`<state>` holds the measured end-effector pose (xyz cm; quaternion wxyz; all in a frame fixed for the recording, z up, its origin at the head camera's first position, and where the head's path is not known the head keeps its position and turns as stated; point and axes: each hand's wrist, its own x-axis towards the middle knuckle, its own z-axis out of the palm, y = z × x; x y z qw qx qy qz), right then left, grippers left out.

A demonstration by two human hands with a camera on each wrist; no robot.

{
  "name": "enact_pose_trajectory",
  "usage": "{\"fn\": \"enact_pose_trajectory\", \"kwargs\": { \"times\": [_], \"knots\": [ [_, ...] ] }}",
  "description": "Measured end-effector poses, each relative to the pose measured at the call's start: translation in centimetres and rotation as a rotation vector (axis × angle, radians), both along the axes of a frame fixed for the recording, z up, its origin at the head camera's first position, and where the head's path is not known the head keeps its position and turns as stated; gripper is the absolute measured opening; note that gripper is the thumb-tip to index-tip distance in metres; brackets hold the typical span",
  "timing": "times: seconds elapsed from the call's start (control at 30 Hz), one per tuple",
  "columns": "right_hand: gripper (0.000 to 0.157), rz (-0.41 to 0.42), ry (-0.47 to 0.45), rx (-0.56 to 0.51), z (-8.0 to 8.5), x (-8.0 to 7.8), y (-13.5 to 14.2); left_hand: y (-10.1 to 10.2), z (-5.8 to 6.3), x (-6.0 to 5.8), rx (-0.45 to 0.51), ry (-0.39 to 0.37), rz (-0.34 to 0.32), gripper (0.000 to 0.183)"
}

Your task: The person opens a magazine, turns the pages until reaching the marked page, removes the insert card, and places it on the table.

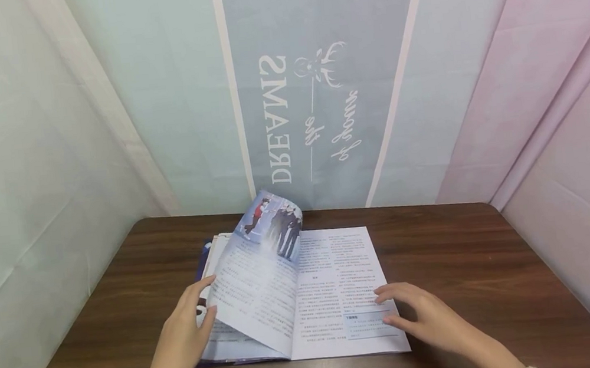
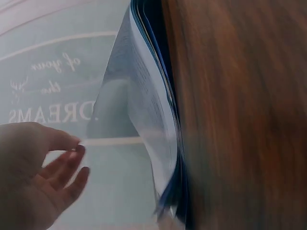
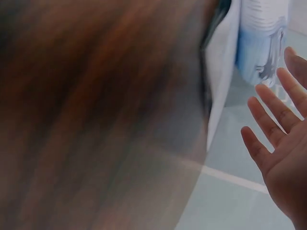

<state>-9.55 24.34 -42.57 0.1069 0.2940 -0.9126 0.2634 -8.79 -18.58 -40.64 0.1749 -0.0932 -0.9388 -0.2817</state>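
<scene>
An open magazine [image 1: 338, 298] lies on the dark wooden table, text columns on its right page. One leaf [image 1: 254, 288] with an illustration of several figures stands lifted and curved over the left side. My left hand [image 1: 183, 325] is at that leaf's outer edge, thumb and forefinger apart and loosely bent; whether they touch the paper is unclear. In the left wrist view the left hand [image 2: 43, 167] appears beside the raised leaf [image 2: 112, 100]. My right hand [image 1: 430, 316] is at the right page's outer edge. Its fingers are spread and hold nothing in the right wrist view [image 3: 283, 139].
The wooden table [image 1: 472, 256] extends to both sides of the magazine. Behind it hangs a pastel striped cloth [image 1: 311, 16] with mirrored lettering and a deer's head. Pale cloth walls [image 1: 17, 175] stand left and right.
</scene>
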Motion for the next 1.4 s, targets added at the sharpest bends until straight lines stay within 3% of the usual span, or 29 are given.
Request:
{"fn": "enact_pose_trajectory", "kwargs": {
  "times": [0.13, 0.3, 0.53, 0.8, 1.03, 1.4],
  "knots": [
    [0.029, -0.009, -0.053, 0.039, -0.6, 0.3, 0.9, -1.2, -0.3, 0.2, -0.048, -0.131, -0.002, 0.057],
    [0.037, 0.009, -0.089, 0.062, -1.3, 0.6, 1.9, -2.9, -1.0, 0.6, -0.145, -0.157, -0.014, 0.054],
    [0.043, 0.038, -0.146, 0.085, -1.8, 0.7, 3.1, -4.5, -1.8, 0.8, -0.24, -0.268, -0.046, 0.054],
    [0.055, 0.019, -0.242, 0.134, -1.9, 0.8, 3.5, -5.7, -2.5, 1.0, -0.266, -0.357, -0.07, 0.053],
    [0.054, -0.003, -0.289, 0.155, -1.5, 0.7, 3.4, -6.2, -2.8, 1.0, -0.293, -0.345, -0.088, 0.05],
    [0.047, -0.02, -0.213, 0.209, -1.4, 0.3, 2.8, -5.4, -2.3, 0.6, -0.32, -0.361, -0.107, 0.04]
  ]
}}
